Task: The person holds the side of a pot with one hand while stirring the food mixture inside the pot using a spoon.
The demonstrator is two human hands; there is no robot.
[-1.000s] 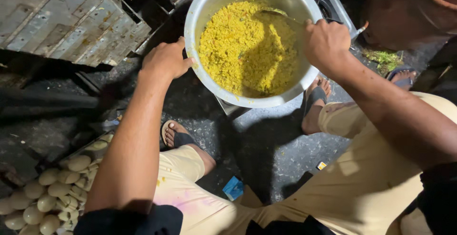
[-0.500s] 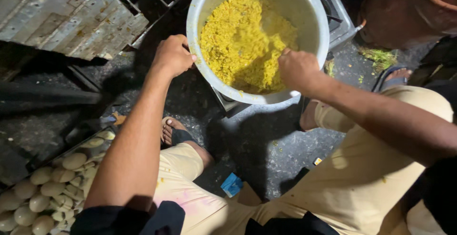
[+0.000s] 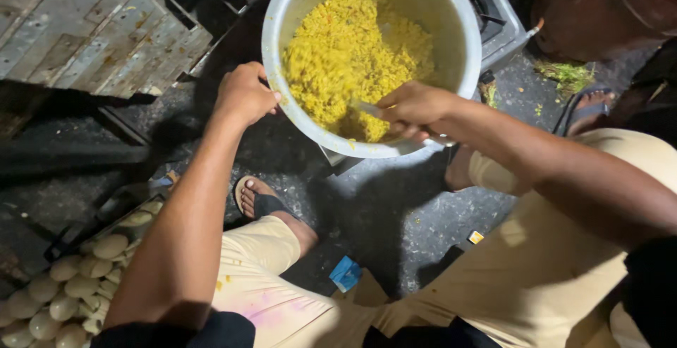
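A large round metal pot [image 3: 462, 59] sits tilted on a stove, filled with yellow rice [image 3: 345, 52]. My left hand [image 3: 243, 94] grips the pot's near-left rim. My right hand [image 3: 416, 108] reaches over the near rim into the pot and is closed on the handle of a metal spoon [image 3: 367, 108], whose bowl is buried in the rice.
A gas stove [image 3: 493, 9] shows behind the pot. A grey metal crate [image 3: 84, 23] lies at the upper left. A tray of pale eggs [image 3: 70, 284] sits at the lower left. My sandalled foot [image 3: 257, 200] rests on the dark floor below the pot. Green scraps [image 3: 564, 73] lie right.
My right hand left the pot's right rim, moved left and down into the pot and took hold of the spoon. My left hand stayed on the rim.
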